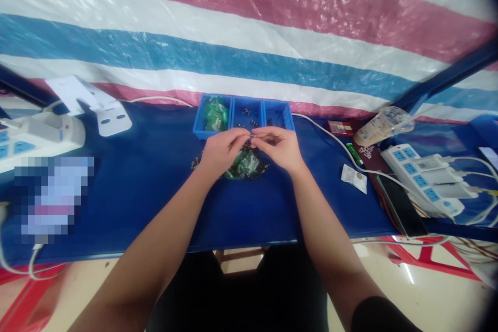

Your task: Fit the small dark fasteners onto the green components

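My left hand (223,150) and my right hand (280,146) meet in front of the blue bins, fingertips pinched together on a tiny part (252,135) too small to name. Below the fingers, a green plastic bag (249,164) lies on the blue table, with small metal pieces around it. Behind my hands stand three joined blue bins. The left bin (199,123) holds a green bag (216,114), the middle bin (248,107) has several small screw-like pieces, and the right bin (277,107) has some dark small parts.
On the right of the blue table (155,166) are a plastic cup (379,127), a white packet (354,178), a dark phone (402,207) and a power strip (422,179). At left are a white stand (112,118), a pixelated device (58,197) and another power strip (50,137).
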`<state>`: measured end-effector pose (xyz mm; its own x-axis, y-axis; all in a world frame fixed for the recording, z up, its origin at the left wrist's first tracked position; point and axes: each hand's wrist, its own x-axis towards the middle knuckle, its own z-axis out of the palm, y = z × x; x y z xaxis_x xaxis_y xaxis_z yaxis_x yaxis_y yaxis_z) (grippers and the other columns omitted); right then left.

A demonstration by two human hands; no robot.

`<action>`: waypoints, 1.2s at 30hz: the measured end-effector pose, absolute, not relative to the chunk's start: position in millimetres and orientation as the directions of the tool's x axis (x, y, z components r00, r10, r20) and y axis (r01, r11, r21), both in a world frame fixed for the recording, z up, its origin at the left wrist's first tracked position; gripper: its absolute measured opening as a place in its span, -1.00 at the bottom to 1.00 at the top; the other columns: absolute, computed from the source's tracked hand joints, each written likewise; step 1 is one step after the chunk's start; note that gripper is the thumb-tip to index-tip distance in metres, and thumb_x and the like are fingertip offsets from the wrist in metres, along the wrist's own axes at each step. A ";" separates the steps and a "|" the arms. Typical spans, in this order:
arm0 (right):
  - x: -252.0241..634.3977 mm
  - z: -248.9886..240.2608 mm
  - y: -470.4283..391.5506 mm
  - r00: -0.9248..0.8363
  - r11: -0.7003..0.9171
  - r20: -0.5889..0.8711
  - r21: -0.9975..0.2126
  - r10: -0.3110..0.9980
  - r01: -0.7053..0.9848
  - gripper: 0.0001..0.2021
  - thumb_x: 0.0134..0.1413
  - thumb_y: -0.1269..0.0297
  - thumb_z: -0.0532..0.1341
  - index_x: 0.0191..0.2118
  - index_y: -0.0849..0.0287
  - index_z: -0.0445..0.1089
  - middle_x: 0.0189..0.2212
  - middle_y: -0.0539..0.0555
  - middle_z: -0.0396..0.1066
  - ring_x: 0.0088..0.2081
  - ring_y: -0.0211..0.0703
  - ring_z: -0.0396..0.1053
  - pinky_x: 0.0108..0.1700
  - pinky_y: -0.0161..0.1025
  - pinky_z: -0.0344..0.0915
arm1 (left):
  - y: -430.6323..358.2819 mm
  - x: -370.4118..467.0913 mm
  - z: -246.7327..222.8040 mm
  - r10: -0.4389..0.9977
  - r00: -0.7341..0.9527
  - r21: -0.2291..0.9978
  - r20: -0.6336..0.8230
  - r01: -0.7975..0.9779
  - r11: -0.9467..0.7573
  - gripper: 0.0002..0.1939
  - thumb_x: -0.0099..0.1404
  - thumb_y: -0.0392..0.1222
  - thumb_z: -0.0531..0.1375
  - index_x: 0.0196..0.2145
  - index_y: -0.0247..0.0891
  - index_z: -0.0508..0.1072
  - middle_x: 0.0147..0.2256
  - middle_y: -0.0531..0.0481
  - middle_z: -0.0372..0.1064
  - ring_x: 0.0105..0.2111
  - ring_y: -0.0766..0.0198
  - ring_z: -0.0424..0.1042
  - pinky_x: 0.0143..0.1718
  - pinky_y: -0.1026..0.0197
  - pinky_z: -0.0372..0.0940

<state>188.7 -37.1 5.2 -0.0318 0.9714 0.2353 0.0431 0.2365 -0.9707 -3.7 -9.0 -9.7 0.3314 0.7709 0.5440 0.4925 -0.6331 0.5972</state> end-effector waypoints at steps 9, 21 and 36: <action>187.4 6.5 -38.5 -0.034 0.237 0.236 -0.971 0.971 0.033 -0.69 -0.02 0.12 0.46 -0.15 0.13 0.60 -0.29 0.07 0.63 -0.33 -0.15 0.61 -0.22 -0.18 0.58 | -9.5 -4.7 -8.4 0.773 0.352 0.611 0.528 0.475 -0.634 -0.73 0.49 -0.05 0.10 -0.13 -0.20 0.54 -0.26 0.01 0.58 -0.36 0.32 0.54 -0.28 0.31 0.35; 187.4 7.4 -38.3 -0.004 0.246 0.246 -0.965 0.969 0.095 -0.71 0.00 0.09 0.44 -0.16 0.09 0.61 -0.29 0.07 0.63 -0.32 -0.15 0.58 -0.24 -0.15 0.55 | -10.2 -3.4 -9.1 0.771 0.338 0.596 0.540 0.494 -0.634 -0.73 0.46 -0.04 0.14 -0.07 -0.21 0.56 -0.28 -0.02 0.59 -0.32 0.28 0.57 -0.24 0.29 0.38; 187.5 10.6 -39.6 -0.069 0.356 0.349 -0.919 0.935 0.169 -0.75 0.06 0.13 0.42 -0.13 0.03 0.62 -0.27 0.05 0.57 -0.31 -0.20 0.48 -0.25 -0.20 0.47 | -7.7 -4.9 -14.0 0.752 0.384 0.534 0.535 0.536 -0.654 -0.76 0.44 -0.12 0.13 -0.13 -0.19 0.60 -0.34 0.00 0.59 -0.31 0.24 0.56 -0.17 0.25 0.39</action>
